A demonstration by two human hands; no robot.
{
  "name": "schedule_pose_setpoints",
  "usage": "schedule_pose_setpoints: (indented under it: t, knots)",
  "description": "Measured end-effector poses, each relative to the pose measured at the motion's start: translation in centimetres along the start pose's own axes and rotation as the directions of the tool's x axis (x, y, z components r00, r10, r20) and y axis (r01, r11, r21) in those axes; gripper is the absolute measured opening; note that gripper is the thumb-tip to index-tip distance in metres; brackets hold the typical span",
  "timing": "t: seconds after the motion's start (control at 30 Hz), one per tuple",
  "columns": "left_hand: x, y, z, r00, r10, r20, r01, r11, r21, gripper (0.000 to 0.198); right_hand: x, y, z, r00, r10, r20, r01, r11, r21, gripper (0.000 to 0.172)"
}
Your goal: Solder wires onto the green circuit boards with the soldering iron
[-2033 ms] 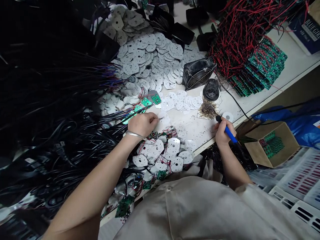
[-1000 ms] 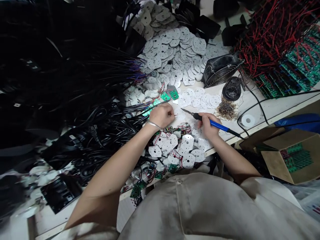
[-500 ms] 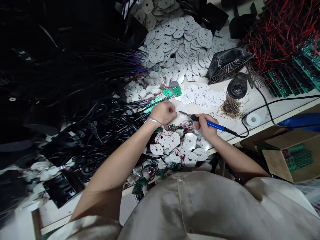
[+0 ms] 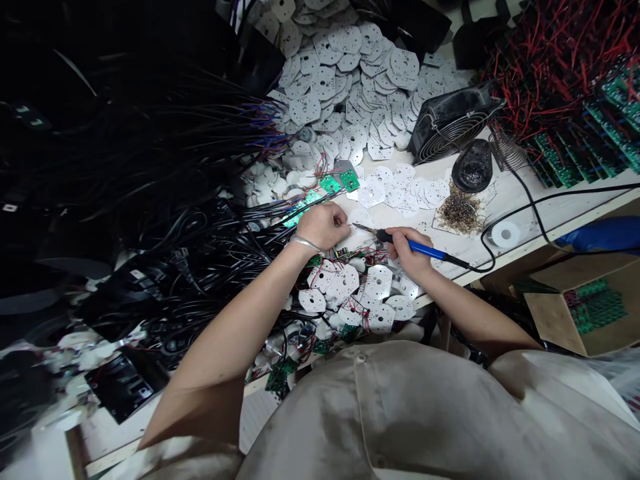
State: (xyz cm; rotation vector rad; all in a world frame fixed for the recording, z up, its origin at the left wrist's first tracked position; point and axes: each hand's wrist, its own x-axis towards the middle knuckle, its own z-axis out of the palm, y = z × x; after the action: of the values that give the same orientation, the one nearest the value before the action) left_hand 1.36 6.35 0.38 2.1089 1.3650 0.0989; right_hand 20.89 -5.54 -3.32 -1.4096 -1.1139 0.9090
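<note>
My left hand (image 4: pixel 323 225) is pinched closed on what looks like a thin wire, with black leads and small green circuit boards (image 4: pixel 306 211) just behind it. My right hand (image 4: pixel 407 252) grips a blue-handled soldering iron (image 4: pixel 425 249) like a pen. Its metal tip stops close to the left fingertips, above a white perforated metal plate (image 4: pixel 361 217). Where the tip meets the wire is too small to make out. A silver bangle (image 4: pixel 305 244) circles my left wrist. Finished plates with red wires (image 4: pixel 379 283) lie just below my hands.
A large pile of white plates (image 4: pixel 345 87) lies ahead, beside a wire-guarded fan (image 4: pixel 453 123), a black dish (image 4: pixel 473 167) and scattered rosin crumbs (image 4: pixel 460 215). Bundled black cords (image 4: pixel 200 247) fill the left; red-wired green boards (image 4: pixel 565 87) lie at right, above a cardboard box (image 4: pixel 575 313).
The iron has swung from my right hand's upright hold to point left, its tip now close to my left fingertips. The whole view has shifted, with the bench sliding right.
</note>
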Motion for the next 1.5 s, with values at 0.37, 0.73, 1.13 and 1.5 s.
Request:
schedule_pose_setpoints:
  t: [0.37, 0.73, 1.13, 1.5]
  knots:
    - [0.1, 0.0, 0.0, 1.000, -0.010, 0.004, 0.010, 1.000, 0.028, 0.010, -0.1, -0.1, 0.0, 1.000, 0.009, 0.011, -0.008, 0.999, -0.053, 0.038]
    - [0.1, 0.2, -0.1, 0.999, -0.013, 0.030, 0.011, 0.997, 0.073, 0.013, 1.1, -0.1, 0.0, 0.932, -0.327, 0.158, 0.348, 0.927, -0.137, 0.028]
    - [-0.2, -0.8, -0.3, 0.993, 0.039, 0.107, -0.016, 0.977, -0.212, 0.022, 1.1, 1.5, 0.6, 0.786, -0.498, 0.368, 0.613, 0.706, -0.354, 0.030]
    - [-1.8, 1.4, -0.2, 0.987, 0.159, 0.007, -0.151, 0.927, 0.343, 0.019, 0.9, 1.3, 0.5, 0.807, -0.449, 0.384, 0.579, 0.727, -0.369, 0.029]
